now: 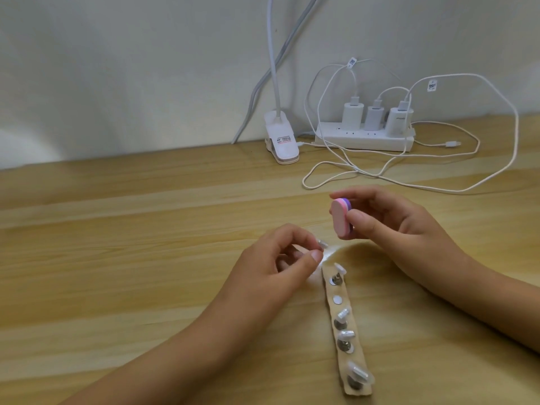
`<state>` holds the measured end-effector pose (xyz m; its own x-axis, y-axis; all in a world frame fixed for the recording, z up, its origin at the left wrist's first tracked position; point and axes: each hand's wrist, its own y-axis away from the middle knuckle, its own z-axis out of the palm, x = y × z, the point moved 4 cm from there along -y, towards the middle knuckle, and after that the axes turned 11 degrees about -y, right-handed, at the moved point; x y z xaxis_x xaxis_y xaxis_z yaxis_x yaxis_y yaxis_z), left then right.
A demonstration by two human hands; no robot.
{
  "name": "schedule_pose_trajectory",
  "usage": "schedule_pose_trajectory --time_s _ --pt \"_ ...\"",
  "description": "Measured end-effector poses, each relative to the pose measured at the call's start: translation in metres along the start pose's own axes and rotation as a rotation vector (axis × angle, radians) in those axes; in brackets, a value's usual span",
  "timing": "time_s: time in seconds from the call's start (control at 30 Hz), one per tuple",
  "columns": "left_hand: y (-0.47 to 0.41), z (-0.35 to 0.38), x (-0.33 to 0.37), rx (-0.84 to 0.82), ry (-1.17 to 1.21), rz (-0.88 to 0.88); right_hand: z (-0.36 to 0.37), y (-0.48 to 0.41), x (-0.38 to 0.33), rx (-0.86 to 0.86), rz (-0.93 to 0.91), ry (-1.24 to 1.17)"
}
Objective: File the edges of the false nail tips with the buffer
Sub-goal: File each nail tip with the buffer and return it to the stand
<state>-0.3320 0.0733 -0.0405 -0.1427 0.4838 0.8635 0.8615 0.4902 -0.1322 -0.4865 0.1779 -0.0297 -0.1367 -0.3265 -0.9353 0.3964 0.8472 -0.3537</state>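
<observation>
L hand (280,258) hovered over the light wooden tabletop (131,229), thumb and index pinching a small clear plastic false nail tip (322,244); the other fingers were curled under. Whether that tip sat on a stand couldn't be told, since the fingers hid its underside.

R hand (394,226) gripped a pink-and-purple oval foam buffer block (340,219) btwn thumb and fingertips, w/ one finger over its top end. The buffer stood nearly upright in the air, pink face toward the camera and the purple layer behind. It was just up and to the right of the pinched tip, near it but not touching.

Below the hands lay a tan fabric strip (346,359), running from btwn the wrists down toward the bottom edge. On it were four more clear nail tips on small metal stands: one at the top end (339,268), two mid-strip (343,314) (346,335), one at the bottom end (359,374). A bare round silver disc (338,300) sat btwn the top stand and the next one.

At the back against the pale wall (146,68): a white power strip (365,140) w/ three white USB chargers (353,114) plugged in, loose white cables (438,187) looping over the table, and a white clip-on lamp base (282,138) w/ its neck going up out of view.
</observation>
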Motion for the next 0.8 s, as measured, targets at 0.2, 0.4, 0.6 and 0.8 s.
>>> schedule_pose_trajectory --time_s 0.2,0.4,0.6,0.8 --pt "0.001 0.004 0.003 -0.062 -0.054 0.040 0.000 0.001 -0.003 -0.005 -0.028 0.004" --pt "-0.001 0.001 0.003 -0.026 0.012 0.024 0.013 0.010 -0.013 -0.150 -0.221 0.255" --pt "-0.001 -0.001 0.002 -0.001 0.058 0.023 0.012 0.007 -0.011 -0.186 -0.215 0.343" --pt "-0.002 -0.003 0.001 0.010 0.108 0.005 0.014 0.008 -0.007 -0.183 -0.179 0.280"
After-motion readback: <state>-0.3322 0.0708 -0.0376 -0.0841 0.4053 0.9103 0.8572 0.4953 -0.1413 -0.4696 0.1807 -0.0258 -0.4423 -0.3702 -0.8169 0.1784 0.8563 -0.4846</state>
